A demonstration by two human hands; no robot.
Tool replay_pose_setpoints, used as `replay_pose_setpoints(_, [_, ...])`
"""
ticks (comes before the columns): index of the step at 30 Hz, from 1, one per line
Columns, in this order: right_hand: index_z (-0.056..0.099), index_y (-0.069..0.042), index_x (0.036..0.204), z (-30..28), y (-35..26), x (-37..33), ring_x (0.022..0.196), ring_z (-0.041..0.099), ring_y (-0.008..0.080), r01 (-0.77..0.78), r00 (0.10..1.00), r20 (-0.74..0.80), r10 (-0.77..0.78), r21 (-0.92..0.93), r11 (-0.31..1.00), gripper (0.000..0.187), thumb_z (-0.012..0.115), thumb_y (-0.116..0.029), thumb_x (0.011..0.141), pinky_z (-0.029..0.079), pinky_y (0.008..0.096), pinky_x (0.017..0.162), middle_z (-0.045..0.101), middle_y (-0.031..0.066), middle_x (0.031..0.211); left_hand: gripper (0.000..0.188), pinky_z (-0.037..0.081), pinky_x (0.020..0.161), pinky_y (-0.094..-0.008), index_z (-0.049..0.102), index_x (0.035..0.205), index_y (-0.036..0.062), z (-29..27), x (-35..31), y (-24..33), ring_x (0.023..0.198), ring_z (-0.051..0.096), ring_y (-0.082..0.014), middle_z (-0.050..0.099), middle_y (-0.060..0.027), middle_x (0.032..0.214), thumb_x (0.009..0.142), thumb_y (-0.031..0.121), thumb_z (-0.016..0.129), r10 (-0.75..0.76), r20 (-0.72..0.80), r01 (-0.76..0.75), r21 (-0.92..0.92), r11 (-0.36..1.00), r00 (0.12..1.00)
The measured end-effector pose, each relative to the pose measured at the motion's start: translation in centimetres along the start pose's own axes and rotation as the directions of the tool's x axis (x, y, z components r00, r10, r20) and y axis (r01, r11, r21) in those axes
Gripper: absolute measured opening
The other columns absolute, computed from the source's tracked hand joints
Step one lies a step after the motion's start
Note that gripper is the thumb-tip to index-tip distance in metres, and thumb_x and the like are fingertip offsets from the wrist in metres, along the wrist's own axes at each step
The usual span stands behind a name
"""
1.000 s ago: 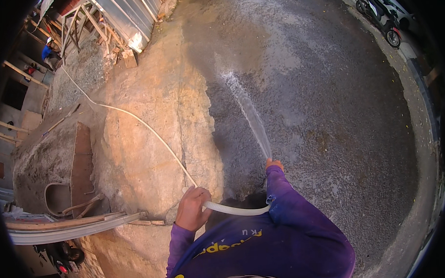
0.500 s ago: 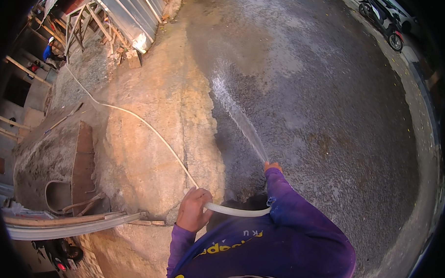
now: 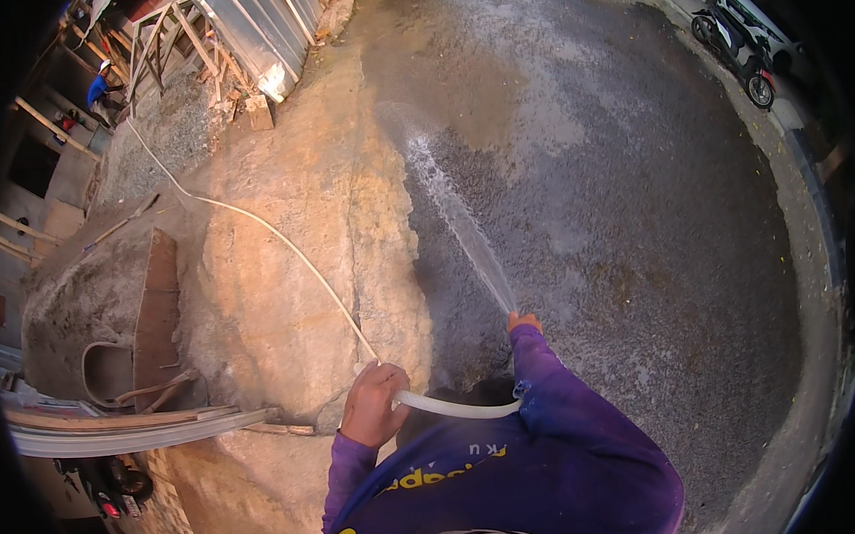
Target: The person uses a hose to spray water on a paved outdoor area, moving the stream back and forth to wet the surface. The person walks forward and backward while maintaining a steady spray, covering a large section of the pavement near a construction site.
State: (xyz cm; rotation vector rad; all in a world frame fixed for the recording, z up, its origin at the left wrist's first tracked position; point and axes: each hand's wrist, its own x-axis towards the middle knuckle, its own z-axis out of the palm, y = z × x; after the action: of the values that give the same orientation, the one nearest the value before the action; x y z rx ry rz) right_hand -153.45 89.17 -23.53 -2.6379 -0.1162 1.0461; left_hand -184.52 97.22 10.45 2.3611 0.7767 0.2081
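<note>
A pale hose runs from the far left across the concrete to my left hand, which is wrapped round it. From there the hose curves in front of my body and goes out of sight behind my right sleeve. My right hand is stretched forward and closed; the hose end in it is hidden by the fingers. A jet of water sprays from that hand ahead and slightly left, landing on the dark wet asphalt.
Paler concrete borders the asphalt on the left. A sand heap sits behind a board. Metal sheeting and timber stand at the far left, near a person in blue. A motorbike is parked at the right kerb.
The view has shifted slightly. The water jet still leaves my right hand, its far end spreading a little farther left. Both hands keep their hold.
</note>
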Motion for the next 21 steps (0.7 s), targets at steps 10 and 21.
replay_pose_setpoints(10, [0.073,-0.001,0.128,0.4,-3.1,-1.6,0.124,0.067,0.0433,0.054,0.998,0.023,-0.053,-0.011,0.999,0.066,0.059,-0.053,0.090,0.050,0.0513,0.110,0.070,0.0295,0.130,0.028,0.054,0.081,-0.0437,0.067,0.093,0.0029,-1.2,-1.0,-2.7,0.094,0.066,-0.0371,0.069,-0.0142,0.098,0.070,0.000,0.083,0.103,-0.128,-0.103,0.009,0.995,0.986])
replay_pose_setpoints(21, [0.073,-0.003,0.128,3.6,-7.3,-3.5,0.122,0.069,0.0415,-0.019,0.991,-0.128,0.029,0.076,0.997,0.063,0.061,-0.054,0.094,0.052,0.0506,0.107,0.072,0.0272,0.128,0.029,0.053,0.081,-0.0437,0.068,0.097,0.0013,-5.9,-2.4,-8.3,0.092,0.065,-0.0377,0.068,-0.0149,0.097,0.071,-0.001,0.081,0.196,-0.160,-0.197,0.008,0.980,0.967])
